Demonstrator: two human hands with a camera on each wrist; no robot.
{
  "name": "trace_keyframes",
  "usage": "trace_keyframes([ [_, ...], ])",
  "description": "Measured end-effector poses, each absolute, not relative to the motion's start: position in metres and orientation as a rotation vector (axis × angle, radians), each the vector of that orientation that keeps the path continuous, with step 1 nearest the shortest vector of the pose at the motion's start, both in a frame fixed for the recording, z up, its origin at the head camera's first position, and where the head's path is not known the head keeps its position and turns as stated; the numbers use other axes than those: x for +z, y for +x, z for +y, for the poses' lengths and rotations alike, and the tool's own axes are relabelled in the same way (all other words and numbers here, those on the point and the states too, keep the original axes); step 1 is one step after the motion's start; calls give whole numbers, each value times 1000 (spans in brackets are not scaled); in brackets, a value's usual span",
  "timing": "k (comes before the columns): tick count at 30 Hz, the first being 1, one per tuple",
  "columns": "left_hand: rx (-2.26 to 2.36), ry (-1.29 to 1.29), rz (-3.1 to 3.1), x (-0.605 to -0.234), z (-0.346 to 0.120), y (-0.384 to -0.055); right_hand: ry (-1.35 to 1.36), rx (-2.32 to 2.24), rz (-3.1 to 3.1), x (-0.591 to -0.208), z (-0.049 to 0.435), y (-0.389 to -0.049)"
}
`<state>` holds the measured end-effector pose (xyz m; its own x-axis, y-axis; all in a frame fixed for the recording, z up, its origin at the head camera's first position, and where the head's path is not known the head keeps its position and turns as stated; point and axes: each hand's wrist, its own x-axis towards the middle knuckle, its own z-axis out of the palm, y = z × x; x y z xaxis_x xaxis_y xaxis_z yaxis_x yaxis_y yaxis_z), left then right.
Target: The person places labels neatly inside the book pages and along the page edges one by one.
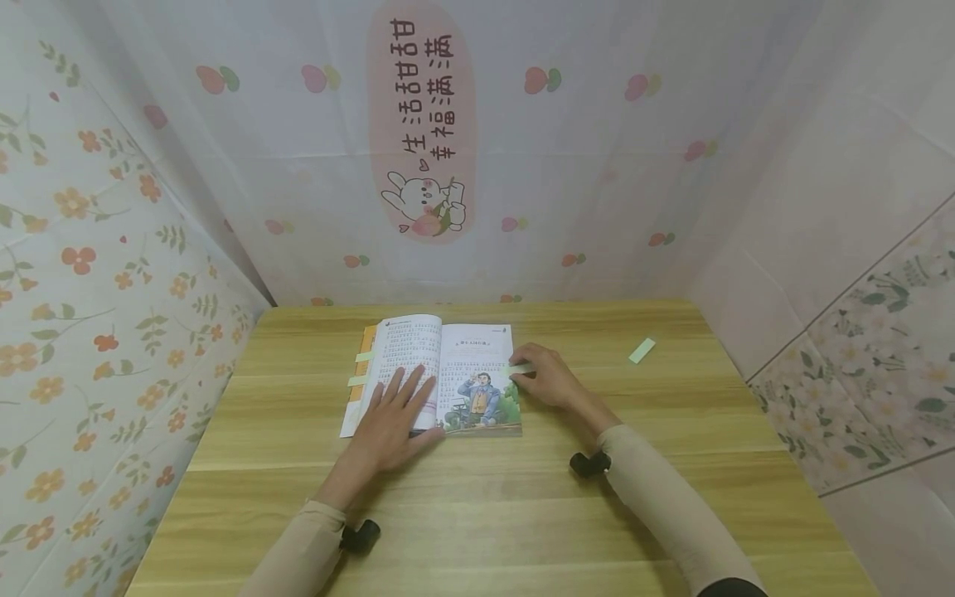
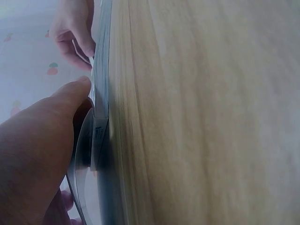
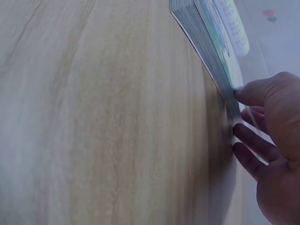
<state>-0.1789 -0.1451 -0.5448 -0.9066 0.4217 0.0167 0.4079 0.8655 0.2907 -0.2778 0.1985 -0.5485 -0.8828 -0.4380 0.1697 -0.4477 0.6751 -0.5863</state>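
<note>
An open book [image 1: 477,344] lies on the table, with print on its left page and a drawing of a person on its right page. My left hand [image 1: 395,419] rests on the left page, fingers spread and straight, thumb near the bottom of the fold. At the book's right edge my right hand [image 1: 548,377] pinches a pale green sticky tab [image 1: 522,369] against the page margin. In the right wrist view its thumb [image 3: 255,92] touches the page edge, and the tab is partly hidden among the fingers. Two similar sticky tabs [image 1: 363,356] stick out from the book's left side.
A loose pale green strip [image 1: 642,350] lies on the wooden table [image 1: 477,514], to the right of the right hand. Patterned cloth [image 1: 597,166] hangs behind the table's far edge, and a floral sheet [image 1: 97,290] hangs along the left.
</note>
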Motion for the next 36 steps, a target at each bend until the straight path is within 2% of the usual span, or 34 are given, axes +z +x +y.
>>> trace_keyframes([
  [36, 459, 677, 2994, -550, -147, -181, 1104, 472, -2810, -548, 203, -245],
])
